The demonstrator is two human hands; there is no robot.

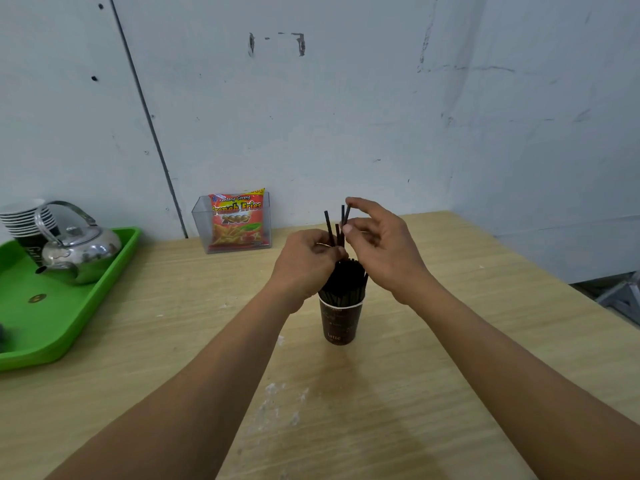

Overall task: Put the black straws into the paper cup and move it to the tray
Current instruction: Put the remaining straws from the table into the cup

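A dark brown paper cup (340, 323) stands upright on the wooden table, packed with several black straws (346, 282). A few straws (328, 226) stick up higher than the bundle. My left hand (304, 263) is closed around these taller straws just above the cup. My right hand (381, 244) pinches the top of one straw between thumb and forefinger, with the other fingers spread. The green tray (114, 268) lies at the table's left edge, well apart from the cup.
On the tray sit a shiny metal kettle (81, 251) and a stack of paper cups (27, 220). A clear plastic holder with a red French fries snack bag (237, 220) stands against the pale wall. The table's right edge (554, 289) runs diagonally.
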